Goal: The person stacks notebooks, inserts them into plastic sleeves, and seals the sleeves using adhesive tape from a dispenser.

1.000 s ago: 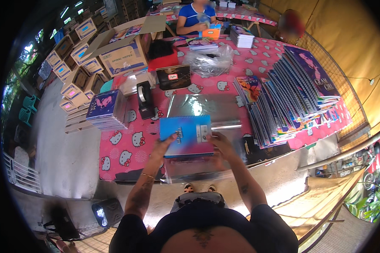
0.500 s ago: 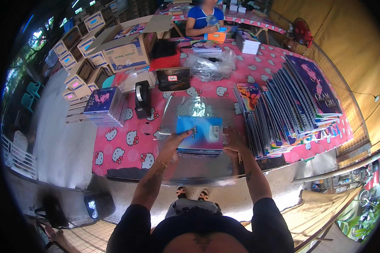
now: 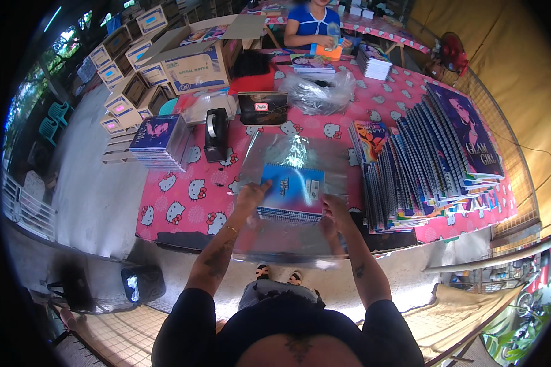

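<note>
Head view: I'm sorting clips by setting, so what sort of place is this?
Probably a small packing workshop: cardboard boxes stand stacked at the left, spiral notebooks are piled on the pink table, and clear plastic sheeting is spread there too.

Daylight comes in at the left edge, where the foliage [image 3: 27,104] is washed out in patches, and a pale shine lies on the floor [image 3: 86,202]. The clear plastic sheet [image 3: 297,153] gives white glare near the centre. Toward the black rim, straight lines bend and details become soft.
</note>
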Available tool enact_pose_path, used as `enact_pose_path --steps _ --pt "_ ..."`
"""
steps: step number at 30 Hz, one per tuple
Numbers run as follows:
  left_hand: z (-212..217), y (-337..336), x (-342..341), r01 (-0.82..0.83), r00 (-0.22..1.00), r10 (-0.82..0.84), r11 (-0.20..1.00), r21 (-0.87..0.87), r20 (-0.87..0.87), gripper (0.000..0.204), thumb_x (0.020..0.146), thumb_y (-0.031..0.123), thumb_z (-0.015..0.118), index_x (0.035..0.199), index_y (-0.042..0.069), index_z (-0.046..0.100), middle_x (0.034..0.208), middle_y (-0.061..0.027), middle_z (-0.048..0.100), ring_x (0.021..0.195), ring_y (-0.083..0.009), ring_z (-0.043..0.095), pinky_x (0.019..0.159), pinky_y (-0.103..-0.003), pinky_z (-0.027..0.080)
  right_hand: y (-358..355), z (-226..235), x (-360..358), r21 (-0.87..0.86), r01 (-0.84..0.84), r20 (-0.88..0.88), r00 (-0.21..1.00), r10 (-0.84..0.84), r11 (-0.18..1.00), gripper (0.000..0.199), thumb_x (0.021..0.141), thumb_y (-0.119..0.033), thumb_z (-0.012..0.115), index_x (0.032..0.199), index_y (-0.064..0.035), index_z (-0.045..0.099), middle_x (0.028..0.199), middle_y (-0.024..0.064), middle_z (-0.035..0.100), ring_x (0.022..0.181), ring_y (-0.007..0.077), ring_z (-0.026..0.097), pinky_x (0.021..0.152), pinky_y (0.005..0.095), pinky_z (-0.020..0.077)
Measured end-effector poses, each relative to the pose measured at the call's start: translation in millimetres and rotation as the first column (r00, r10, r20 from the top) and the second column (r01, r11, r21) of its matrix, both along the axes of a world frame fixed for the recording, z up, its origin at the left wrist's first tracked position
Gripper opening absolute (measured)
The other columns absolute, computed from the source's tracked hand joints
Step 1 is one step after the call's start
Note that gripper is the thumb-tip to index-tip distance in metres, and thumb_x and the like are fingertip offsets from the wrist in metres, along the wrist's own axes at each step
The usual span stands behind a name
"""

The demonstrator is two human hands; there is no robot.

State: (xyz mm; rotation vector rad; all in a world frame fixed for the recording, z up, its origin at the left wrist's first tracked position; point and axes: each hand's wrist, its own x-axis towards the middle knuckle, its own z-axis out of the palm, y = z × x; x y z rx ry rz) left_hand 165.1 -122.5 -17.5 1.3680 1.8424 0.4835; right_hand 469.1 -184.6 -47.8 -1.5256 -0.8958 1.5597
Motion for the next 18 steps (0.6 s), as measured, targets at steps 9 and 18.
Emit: enact_pose_path --steps 9,18 --pt "-20.2 -12.6 -16.2 -0.231 0.686 0.234 0.968 -0.099 0.689 0.047 0.084 0.042 0.072 0.098 -0.002 0.066 0.091 -0.0117 0.071 0.091 -0.0231 0.066 0.078 -0.038 0.052 -27.6 -40.8 6.0 0.194 0.252 -0.371 0.914 -0.167 0.948 0.031 0.086 -0.034 0.068 0.109 -0.0126 0.066 0.097 -0.0006 0.067 0.091 0.0106 0.061 0.074 0.0281 0.0445" --pt "-14.0 -120.7 -103.2 0.709 0.704 -0.672 0.648 0.278 -0.231 0.022 0.078 0.029 0.079 0.093 0.015 0.071 0.089 -0.0098 0.067 0.086 -0.0289 0.065 0.073 -0.040 0.053 -100.7 14.6 3.0 0.342 -0.731 0.684 0.625 0.377 0.590 0.015 0.087 -0.017 0.070 0.100 -0.0116 0.068 0.089 0.0074 0.072 0.083 0.0276 0.068 0.074 0.0390 0.0527"
